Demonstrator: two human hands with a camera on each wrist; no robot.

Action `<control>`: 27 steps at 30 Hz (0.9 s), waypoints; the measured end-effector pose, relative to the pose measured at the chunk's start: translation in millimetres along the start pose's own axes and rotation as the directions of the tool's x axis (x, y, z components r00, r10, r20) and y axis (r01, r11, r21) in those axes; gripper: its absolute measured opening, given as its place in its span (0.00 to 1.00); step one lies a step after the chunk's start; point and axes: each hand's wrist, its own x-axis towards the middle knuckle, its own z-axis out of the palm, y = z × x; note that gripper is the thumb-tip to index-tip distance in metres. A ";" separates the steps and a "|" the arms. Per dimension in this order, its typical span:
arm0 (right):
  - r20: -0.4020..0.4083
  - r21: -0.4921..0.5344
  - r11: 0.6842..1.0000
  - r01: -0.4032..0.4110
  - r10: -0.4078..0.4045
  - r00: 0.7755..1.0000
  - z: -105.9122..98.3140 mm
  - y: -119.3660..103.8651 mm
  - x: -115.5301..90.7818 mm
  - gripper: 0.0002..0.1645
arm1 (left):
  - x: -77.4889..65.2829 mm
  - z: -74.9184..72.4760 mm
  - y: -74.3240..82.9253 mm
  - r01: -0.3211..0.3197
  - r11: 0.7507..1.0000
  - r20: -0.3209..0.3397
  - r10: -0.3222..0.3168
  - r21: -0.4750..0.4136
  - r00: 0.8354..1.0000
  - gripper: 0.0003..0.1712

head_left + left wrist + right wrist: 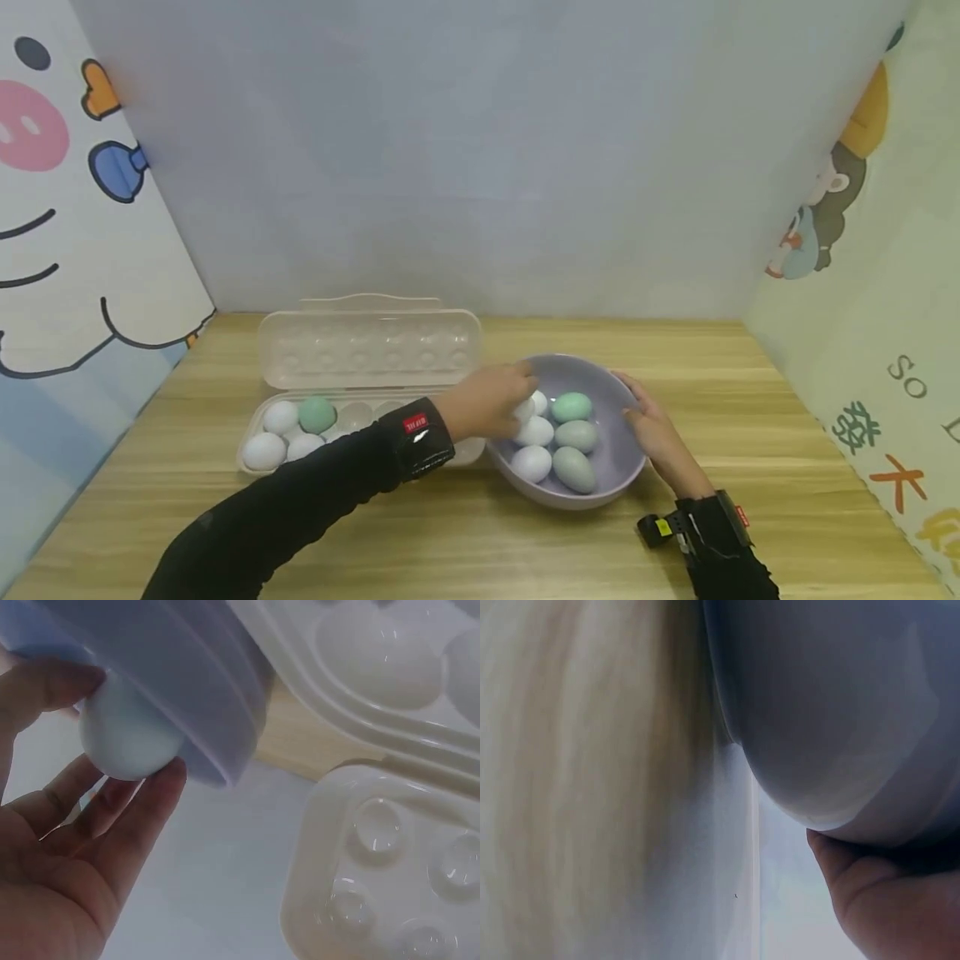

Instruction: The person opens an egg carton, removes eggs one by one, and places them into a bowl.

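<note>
At the left edge of a lavender bowl (617, 442), my left hand (486, 402) pinches a pale egg (127, 733) between thumb and fingers. That egg overlaps the bowl's rim in the left wrist view; in the head view the hand mostly hides it. Inside the bowl lie several more eggs, white ones (532, 464) on the left, green (572, 407) and grey-green (574, 469) ones on the right. My right hand (663, 433) holds the bowl's right rim, thumb toward the inside. Its fingers show against the bowl's outer wall in the right wrist view.
Left of the bowl stands an open clear-beige egg carton (471, 452), its lid (371, 346) tipped back. Several white eggs (264, 451) and a green egg (317, 414) sit at its left end; my left forearm covers part of it. A grey wall (480, 167) rises behind the wooden table (720, 400).
</note>
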 end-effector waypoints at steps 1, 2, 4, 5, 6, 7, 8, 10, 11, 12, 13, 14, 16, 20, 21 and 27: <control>0.000 -0.003 1.000 0.000 0.000 1.000 0.6 0.4 0.0 0.35 | 1.3 2.4 0.4 0.013 1.000 0.013 -0.013 0.009 1.000 0.18; 0.000 -0.005 1.000 -0.005 0.005 1.000 1.0 0.6 0.0 0.35 | 2.3 4.7 0.7 0.025 0.999 0.027 -0.026 0.019 0.999 0.19; 0.003 -0.002 1.000 -0.008 0.008 1.000 1.4 0.3 0.2 0.35 | 3.7 7.7 1.3 0.044 0.999 0.045 -0.045 0.030 0.998 0.19; 0.003 0.000 1.000 -0.013 0.013 1.000 1.4 -0.1 0.4 0.35 | 4.3 9.0 1.3 0.052 0.998 0.053 -0.054 0.036 0.997 0.20; 0.005 0.001 1.000 -0.017 0.017 1.000 1.2 -0.5 0.6 0.35 | 4.9 10.0 1.2 0.060 0.997 0.058 -0.062 0.039 0.996 0.20; 0.007 0.002 1.000 -0.020 0.020 1.000 1.0 -1.0 0.6 0.36 | 5.5 10.9 1.1 0.068 0.997 0.063 -0.071 0.043 0.996 0.20; 0.008 0.002 1.000 -0.025 0.025 1.000 0.8 -1.6 0.5 0.36 | 6.0 11.9 1.0 0.075 0.996 0.063 -0.078 0.050 0.995 0.20; 0.011 0.002 1.000 -0.030 0.030 0.999 0.7 -2.4 -0.5 0.36 | 7.1 14.0 1.2 0.087 0.994 0.065 -0.091 0.063 0.994 0.20; 0.010 0.002 0.999 -0.036 0.036 0.999 0.7 -2.3 -0.9 0.36 | 7.6 16.1 1.3 0.092 0.993 0.067 -0.097 0.072 0.993 0.20; 0.009 0.004 0.999 -0.038 0.038 0.999 1.0 -2.2 -1.5 0.36 | 7.8 17.8 1.9 0.096 0.992 0.071 -0.102 0.081 0.992 0.19; 0.008 0.007 0.999 -0.036 0.036 0.999 1.2 -2.9 -1.7 0.36 | 8.0 18.4 2.8 0.104 0.991 0.079 -0.111 0.090 0.991 0.17; 0.007 0.010 0.999 -0.036 0.036 0.999 1.4 -3.1 -1.8 0.36 | 8.0 19.6 3.8 0.109 0.989 0.087 -0.118 0.101 0.989 0.16; 0.004 0.017 0.999 -0.035 0.035 0.999 2.3 -2.2 -1.5 0.35 | 7.9 22.7 6.0 0.121 0.988 0.112 -0.132 0.101 0.985 0.15; 0.007 0.031 0.999 -0.035 0.034 0.999 4.3 0.8 -0.7 0.35 | 7.9 29.3 8.3 0.132 0.990 0.145 -0.137 0.043 0.980 0.15; 0.009 0.031 0.999 -0.032 0.032 0.999 4.5 1.2 -0.5 0.35 | 8.2 31.0 8.2 0.133 0.991 0.141 -0.135 0.024 0.981 0.16; 0.006 0.022 1.000 -0.019 0.019 1.000 1.9 0.2 0.2 0.35 | 12.4 34.6 5.1 0.125 0.992 0.101 -0.126 0.014 0.987 0.18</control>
